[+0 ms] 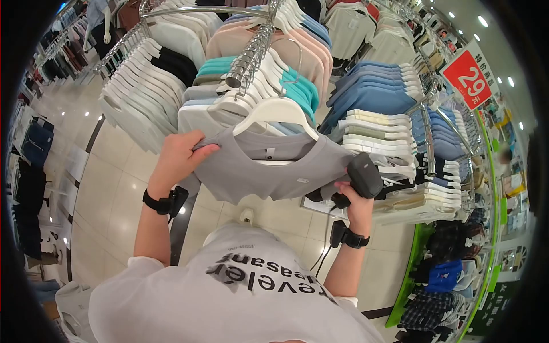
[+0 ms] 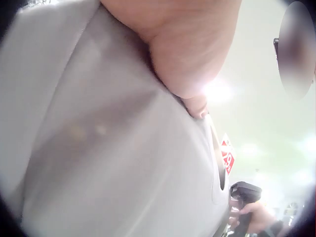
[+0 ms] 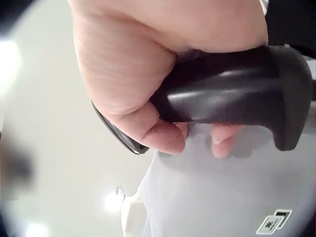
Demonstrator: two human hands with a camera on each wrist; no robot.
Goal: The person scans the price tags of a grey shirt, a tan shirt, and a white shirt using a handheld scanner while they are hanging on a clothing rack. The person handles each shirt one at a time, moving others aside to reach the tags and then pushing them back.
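Note:
A grey T-shirt (image 1: 269, 177) hangs on a white hanger (image 1: 277, 111) at the front of a rack in the head view. My left hand (image 1: 180, 157) pinches its left shoulder between thumb and fingers. In the left wrist view, grey cloth (image 2: 123, 153) spreads below that hand. My right hand (image 1: 355, 204) grips a black handheld device (image 1: 366, 174) with a thick handle, at the shirt's right side. The right wrist view has the thumb and fingers wrapped round the handle (image 3: 217, 94), close over the cloth. A small label (image 3: 274, 222) shows on the shirt.
A chrome rail (image 1: 246, 63) with hangers runs ahead. White shirts (image 1: 140, 91) hang left of it, blue ones (image 1: 372, 88) to the right. A red price sign (image 1: 470, 79) stands at upper right. Tiled floor (image 1: 103, 188) lies below; a dark cord (image 1: 323, 251) hangs near the right forearm.

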